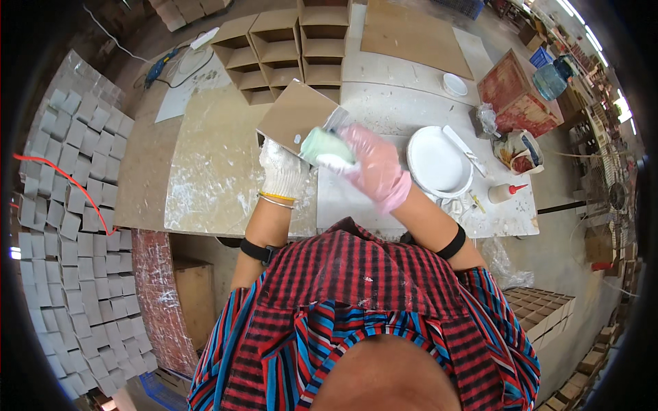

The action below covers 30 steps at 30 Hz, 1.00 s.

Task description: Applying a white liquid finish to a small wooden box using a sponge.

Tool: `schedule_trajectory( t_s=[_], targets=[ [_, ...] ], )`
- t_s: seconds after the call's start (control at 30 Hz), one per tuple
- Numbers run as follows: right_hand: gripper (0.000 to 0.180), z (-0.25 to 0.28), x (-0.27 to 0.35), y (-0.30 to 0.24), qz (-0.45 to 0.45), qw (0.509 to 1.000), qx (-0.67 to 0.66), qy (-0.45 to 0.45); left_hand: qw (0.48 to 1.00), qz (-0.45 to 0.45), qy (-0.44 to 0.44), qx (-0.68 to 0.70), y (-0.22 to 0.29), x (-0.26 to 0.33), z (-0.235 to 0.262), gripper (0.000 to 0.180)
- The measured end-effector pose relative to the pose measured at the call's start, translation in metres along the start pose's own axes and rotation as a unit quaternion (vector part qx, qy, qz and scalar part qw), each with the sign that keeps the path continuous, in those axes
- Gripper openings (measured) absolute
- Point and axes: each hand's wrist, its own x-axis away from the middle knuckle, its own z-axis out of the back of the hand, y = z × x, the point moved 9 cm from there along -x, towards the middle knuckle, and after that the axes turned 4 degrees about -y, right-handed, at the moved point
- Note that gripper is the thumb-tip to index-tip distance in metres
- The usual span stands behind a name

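Observation:
My left hand (282,171), in a white knit glove, is closed on the lower left side of a brown box (295,116) held tilted above the table. My right hand (375,170), in a pink plastic glove, is wrapped round a pale green pad (325,145), with white material at its lower edge. The pad is pressed close to the box's right side and is slightly smeared by motion; whether it is cloth or sponge I cannot tell. To the right of that hand sits a round white dish (439,161) with a white flat tool (460,145) across its rim.
Open brown boxes (277,51) are stacked at the table's far side. On the right stand a white bottle with a red tip (506,192), a small white bowl (454,85) and a red-stained wooden crate (514,92). Pale boxes (86,253) are piled at left, near an orange hose (75,185).

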Motion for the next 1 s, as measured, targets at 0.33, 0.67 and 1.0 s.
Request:
schedule_trajectory(
  t_s=[0.33, 0.67, 1.0],
  targets=[
    [0.039, 0.028, -0.009, 0.046, -0.084, 0.978, -0.184, -0.051, 0.994, 0.108, 0.001, 0.003, -0.004, 0.017, -0.006, 0.044],
    [0.035, 0.033, -0.041, 0.046, -0.149, 0.974, -0.151, -0.08, 0.982, 0.178, -0.056, 0.015, -0.02, 0.02, -0.008, 0.049],
    [0.041, 0.031, -0.043, 0.058, -0.138, 0.989, -0.059, -0.004, 0.941, 0.248, -0.132, 0.187, -0.026, 0.027, -0.01, 0.051]
  ],
)
